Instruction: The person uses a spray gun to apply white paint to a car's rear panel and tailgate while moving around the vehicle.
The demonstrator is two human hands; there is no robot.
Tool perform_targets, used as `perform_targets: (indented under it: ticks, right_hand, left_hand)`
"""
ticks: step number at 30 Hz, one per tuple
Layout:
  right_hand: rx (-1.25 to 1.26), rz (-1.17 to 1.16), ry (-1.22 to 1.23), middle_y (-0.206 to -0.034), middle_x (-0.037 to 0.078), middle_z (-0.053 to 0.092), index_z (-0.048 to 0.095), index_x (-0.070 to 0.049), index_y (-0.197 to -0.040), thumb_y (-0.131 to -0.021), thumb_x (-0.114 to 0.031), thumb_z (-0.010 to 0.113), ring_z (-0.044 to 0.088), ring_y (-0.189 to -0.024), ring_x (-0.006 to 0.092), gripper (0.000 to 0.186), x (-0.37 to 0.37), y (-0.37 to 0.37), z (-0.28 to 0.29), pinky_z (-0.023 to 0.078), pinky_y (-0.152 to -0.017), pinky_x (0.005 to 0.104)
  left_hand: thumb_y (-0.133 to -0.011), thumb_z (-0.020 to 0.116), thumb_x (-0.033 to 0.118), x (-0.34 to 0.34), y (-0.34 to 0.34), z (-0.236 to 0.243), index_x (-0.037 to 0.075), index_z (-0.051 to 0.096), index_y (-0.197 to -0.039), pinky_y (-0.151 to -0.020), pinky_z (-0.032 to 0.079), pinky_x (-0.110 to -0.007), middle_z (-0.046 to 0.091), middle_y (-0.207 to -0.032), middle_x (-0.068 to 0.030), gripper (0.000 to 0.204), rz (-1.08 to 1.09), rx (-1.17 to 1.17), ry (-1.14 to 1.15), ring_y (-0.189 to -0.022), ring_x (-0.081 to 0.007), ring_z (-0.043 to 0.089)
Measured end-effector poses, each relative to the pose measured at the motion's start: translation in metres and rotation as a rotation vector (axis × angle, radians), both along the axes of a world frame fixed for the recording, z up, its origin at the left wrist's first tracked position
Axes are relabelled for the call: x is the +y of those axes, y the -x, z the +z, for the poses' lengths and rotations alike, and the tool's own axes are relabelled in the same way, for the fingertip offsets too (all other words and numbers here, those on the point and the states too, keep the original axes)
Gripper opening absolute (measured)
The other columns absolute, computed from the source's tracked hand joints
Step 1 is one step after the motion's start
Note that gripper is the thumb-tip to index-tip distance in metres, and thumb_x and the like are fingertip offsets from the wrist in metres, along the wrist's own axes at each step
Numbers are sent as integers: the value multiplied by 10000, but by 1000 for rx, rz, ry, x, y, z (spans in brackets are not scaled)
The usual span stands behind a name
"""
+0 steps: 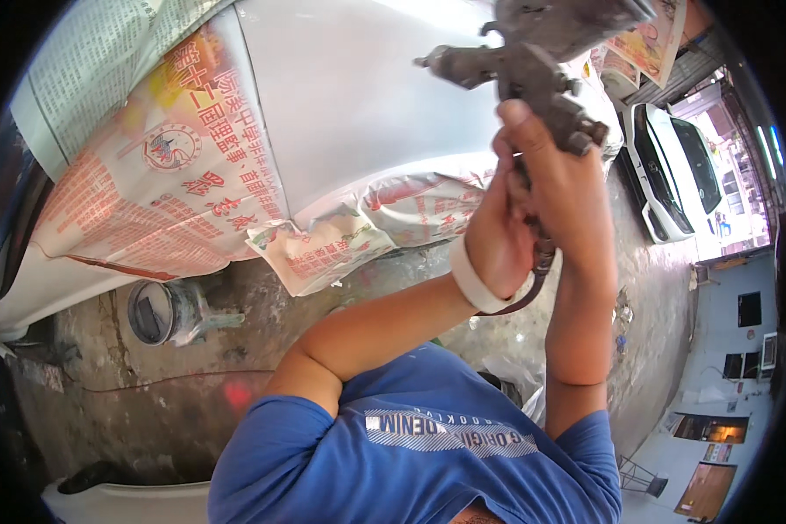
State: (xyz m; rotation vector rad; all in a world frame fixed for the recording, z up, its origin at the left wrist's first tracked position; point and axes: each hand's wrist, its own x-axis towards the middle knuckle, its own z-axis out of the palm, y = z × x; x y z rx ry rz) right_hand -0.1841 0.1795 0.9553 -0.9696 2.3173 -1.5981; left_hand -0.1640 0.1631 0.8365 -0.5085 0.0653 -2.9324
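A dark, paint-stained spray gun [533, 74] is held up at the upper right, its nozzle pointing left and its cup at the top edge of the view. My right hand [572, 188] wraps around its handle, thumb up against the gun body. Closed below the handle, my left hand [500, 240] appears to grip the handle's lower end or the hose; its fingers are partly hidden. A white band circles the left wrist. From the handle a dark hose [529, 293] runs down behind that wrist. Facing the gun is a smooth silver-white car panel [349, 96].
Masking newspaper [148, 192] with red print borders the panel, one loose piece [323, 253] hanging over the floor. A paint-smeared bucket [153, 310] stands on the stained concrete. A pale bumper-like part [131, 504] lies lower left. A white car [672, 175] is parked at right.
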Motion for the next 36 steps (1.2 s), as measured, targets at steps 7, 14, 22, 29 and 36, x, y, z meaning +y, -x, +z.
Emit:
perform_targets:
  ticks: [7, 14, 22, 29, 36]
  right_hand:
    - [8, 191, -21, -779, -17, 575, 631, -3, -1149, -945, -243, 723, 474, -627, 52, 328, -3, -28, -41, 401, -505, 239]
    - [68, -173, 119, -724, -21, 570, 637, 3, -1037, -950, -236, 724, 469, -582, 45, 269, 47, -7, -93, 376, -484, 238]
    - [-138, -482, 100, -881, 81, 666, 591, -6, -1153, -933, -185, 729, 581, -767, 161, 315, 93, 1, -123, 491, -702, 323]
    - [-25, -328, -185, -872, 207, 696, 587, -34, -1125, -865, -213, 799, 678, -785, 372, 380, 75, -12, -163, 519, -688, 412]
    - [-11, -30, -200, -929, 210, 710, 582, -24, -1095, -854, -283, 810, 686, -877, 425, 422, 64, -17, -184, 526, -737, 448]
  left_hand:
    - [-1092, 390, 475, -3, -49, -34, 185, 563, -1296, -786, 464, -235, 543, -899, 83, 394, 35, -324, -59, -833, -27, 550]
    - [-1031, 474, 93, 32, -13, -104, 21, 404, -1437, -1026, 481, -407, 553, -1330, -151, 418, -26, -123, 429, -1226, -239, 559]
    - [-1089, 376, 482, 59, -14, -77, 141, 556, -1290, -800, 485, -294, 635, -1081, 3, 435, -305, -405, 408, -964, -110, 607]
    - [-1071, 416, 436, 40, -29, -143, 94, 490, -1368, -1028, 485, -394, 600, -1278, -104, 459, -345, -362, 297, -1185, -224, 601]
    - [-1064, 403, 402, 18, -47, -153, 56, 497, -1341, -1009, 491, -466, 610, -1257, -149, 454, -297, -378, 296, -1150, -307, 615]
